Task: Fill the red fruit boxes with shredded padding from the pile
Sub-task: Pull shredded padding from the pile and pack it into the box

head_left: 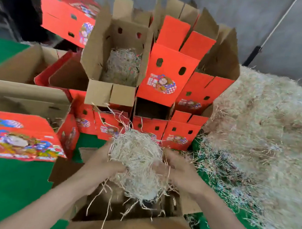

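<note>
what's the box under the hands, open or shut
Open: the box has its flaps spread outward, and strands of the padding clump dangle into it.

Forearms extended forward, left hand (105,163) and right hand (181,174) clutching padding clump (138,157)

Near the middle, two hands, the left hand (108,163) and the right hand (180,174), with one clump of shredded padding (137,151) between them and one open brown box (130,228) below. To the right, one large pile (270,131) of the same padding; to the left, three open boxes (27,64) and two closed red ones, a near printed box (13,134) and a far printed box (65,13). In the middle stack, four red box fronts (180,136) along the lower row and at least three upper boxes (167,74), only one, the padded box (97,48), showing padding inside.
</note>
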### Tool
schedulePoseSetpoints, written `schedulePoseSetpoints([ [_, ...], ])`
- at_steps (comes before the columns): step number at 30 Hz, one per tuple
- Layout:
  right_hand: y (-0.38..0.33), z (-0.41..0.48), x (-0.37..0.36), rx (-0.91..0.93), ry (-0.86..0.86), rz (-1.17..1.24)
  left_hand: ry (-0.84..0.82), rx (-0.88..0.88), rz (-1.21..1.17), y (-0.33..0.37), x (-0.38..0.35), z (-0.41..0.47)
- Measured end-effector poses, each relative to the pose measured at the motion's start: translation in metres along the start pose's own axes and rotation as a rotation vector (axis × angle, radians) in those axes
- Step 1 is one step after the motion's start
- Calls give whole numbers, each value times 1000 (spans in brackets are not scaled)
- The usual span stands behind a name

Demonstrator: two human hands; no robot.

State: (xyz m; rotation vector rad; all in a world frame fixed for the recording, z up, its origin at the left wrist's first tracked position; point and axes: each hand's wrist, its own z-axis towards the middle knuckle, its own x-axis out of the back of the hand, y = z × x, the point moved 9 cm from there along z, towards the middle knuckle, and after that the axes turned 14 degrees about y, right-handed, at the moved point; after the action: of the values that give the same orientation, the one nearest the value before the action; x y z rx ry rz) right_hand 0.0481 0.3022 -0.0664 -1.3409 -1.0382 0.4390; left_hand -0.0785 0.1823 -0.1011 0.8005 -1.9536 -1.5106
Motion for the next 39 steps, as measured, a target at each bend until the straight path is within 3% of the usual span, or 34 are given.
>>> schedulePoseSetpoints([
  [3,13,-1,7,-40,77,58,21,30,163,-11,9,-5],
  [8,36,0,14,-159,227,92,-218,146,366,-32,11,-18],
  [11,31,3,4,-159,274,69,-372,327,160,-42,-2,-29],
  [15,41,-3,-29,-432,81,430,-68,506,-88,-50,-2,-18],
  [17,36,-7,-31,-423,-39,550,35,587,-209,-60,4,-9],
  [20,48,-20,-29,-387,-86,246,-49,699,-376,-65,0,-13],
  [23,53,-22,-33,-385,-36,153,-180,746,-448,-65,-12,-22],
  [26,49,-21,-42,-349,-12,69,-242,726,-257,-65,-25,-34],
  [29,53,-24,-33,-397,25,8,-67,639,0,-71,-9,-29],
  [34,69,-28,7,-518,134,57,75,597,40,-77,29,-27],
  [39,62,-32,-26,-447,-53,103,-10,589,61,-86,14,-31],
])
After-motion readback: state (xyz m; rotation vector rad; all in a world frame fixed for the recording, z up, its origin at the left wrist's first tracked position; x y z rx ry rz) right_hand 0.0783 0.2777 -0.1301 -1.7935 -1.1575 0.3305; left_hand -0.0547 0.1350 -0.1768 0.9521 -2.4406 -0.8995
